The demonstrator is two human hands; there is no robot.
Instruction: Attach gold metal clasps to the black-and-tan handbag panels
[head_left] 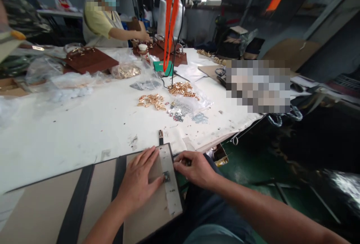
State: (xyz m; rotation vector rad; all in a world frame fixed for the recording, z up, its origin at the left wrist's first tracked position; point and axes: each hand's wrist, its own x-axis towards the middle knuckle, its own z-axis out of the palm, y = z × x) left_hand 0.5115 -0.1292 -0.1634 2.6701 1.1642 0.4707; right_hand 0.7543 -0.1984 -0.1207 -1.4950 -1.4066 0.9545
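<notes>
**Two hands steady a small metal fitting at the edge of a board**

Nearest the camera, the left hand [139, 184] lies flat and spread, palm down, on a tan board [50, 202] crossed by dark strips. Nothing is gripped in it; its weight seems to pin the board against the table edge so that it cannot slide, and its thumb reaches toward a small dark metal fitting [166, 176]. That fitting sits on a pale strip [173, 195] running along the board's right side, just beside the thumb tip. The right hand [197, 169] comes in from the other side, fingers curled and pinched at the strip's outer edge; whether it holds something small between the fingertips I cannot tell. The two hands bracket the fitting, which probably keeps it from shifting.

Just beyond the board, a short dark strap end with a buckle [160, 137] lies on the white table [84, 124], within easy reach. Further out, heaps of gold-coloured hardware [153, 101] and a second heap [182, 89] are spread loose, with silvery parts [180, 112] in clear bags beside them, seemingly laid open for picking.

Farther still, brown leather panels [90, 61] rest on the table near more plastic bags. An orange strap [171, 18] hangs from above over the middle. At the far side another person in a yellow top [97, 20] works with a hand [144, 35] on similar brown pieces.
</notes>
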